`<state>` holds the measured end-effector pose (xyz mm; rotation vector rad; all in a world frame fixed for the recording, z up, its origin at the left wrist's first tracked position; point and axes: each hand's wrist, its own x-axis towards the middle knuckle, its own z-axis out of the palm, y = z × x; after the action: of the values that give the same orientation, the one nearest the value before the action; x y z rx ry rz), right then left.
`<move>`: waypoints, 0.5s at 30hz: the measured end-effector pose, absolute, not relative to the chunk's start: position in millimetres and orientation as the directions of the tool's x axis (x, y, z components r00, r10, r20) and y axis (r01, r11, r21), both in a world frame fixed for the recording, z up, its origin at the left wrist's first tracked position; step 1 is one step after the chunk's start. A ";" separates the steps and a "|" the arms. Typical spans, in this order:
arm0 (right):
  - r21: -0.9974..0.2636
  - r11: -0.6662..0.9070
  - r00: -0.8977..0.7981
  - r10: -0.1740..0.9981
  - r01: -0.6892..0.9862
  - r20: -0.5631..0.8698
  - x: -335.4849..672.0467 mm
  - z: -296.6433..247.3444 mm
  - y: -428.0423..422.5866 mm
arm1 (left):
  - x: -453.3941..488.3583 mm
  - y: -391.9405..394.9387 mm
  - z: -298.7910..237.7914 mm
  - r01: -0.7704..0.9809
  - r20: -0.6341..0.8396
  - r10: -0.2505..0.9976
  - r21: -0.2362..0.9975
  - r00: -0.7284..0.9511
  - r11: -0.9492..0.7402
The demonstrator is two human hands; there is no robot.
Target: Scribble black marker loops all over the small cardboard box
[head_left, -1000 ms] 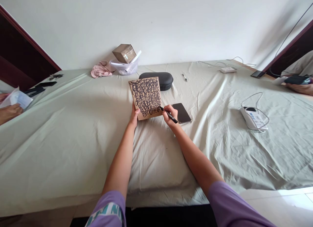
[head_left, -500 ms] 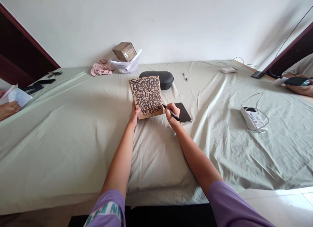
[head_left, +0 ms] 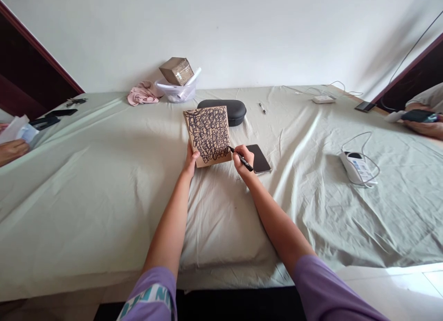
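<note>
A brown cardboard box [head_left: 209, 135], its front covered in looping black scribbles, is tilted up toward me. My left hand [head_left: 191, 160] grips it by the lower left edge, thumb on the front and the other fingers hidden behind. Pinched in my right hand [head_left: 243, 160] is a black marker [head_left: 245, 162], its tip at the box's right edge among the loops. Just behind the box lies a black hard case [head_left: 237, 112]. Beside my right hand, a dark phone [head_left: 260, 158] rests flat on the cloth.
Cloth [head_left: 104, 196] covers the table. At the back stand a plastic tub [head_left: 180, 94] with a carton [head_left: 176, 71] on it and a pink cloth [head_left: 142, 93]. A pen [head_left: 262, 108] and a corded power strip [head_left: 359, 168] lie rightward. Other people's hands [head_left: 14, 151] show at both sides.
The marker tip has shifted slightly along the box's lower right edge, and dark loops there look a little denser. At the far left, another person's hand and papers have moved slightly.
</note>
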<state>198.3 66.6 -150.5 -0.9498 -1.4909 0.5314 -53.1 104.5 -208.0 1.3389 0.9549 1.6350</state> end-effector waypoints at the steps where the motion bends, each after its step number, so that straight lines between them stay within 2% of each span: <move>1: -0.792 0.555 0.078 0.805 0.254 0.588 198.8 -150.2 66.1 | -52.9 104.3 -207.8 -0.117 0.382 0.916 0.911 -0.121 -0.395; 11: -0.789 0.556 0.157 0.782 0.261 0.603 203.0 -157.0 71.6 | -58.7 111.8 -218.4 -0.139 0.409 0.906 0.896 -0.109 -0.422; 13: -0.792 0.515 0.219 0.775 0.327 0.594 207.8 -159.4 78.1 | -63.1 116.8 -225.5 -0.142 0.376 0.916 0.908 -0.144 -0.395; 15: -0.760 0.458 0.222 0.770 0.460 0.598 214.6 -161.8 84.0 | -67.1 120.5 -232.1 -0.144 0.336 0.926 0.922 -0.169 -0.361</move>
<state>214.6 84.0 -161.8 -1.1697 -1.4161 0.3006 -67.1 120.5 -232.1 1.2588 0.9880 1.6551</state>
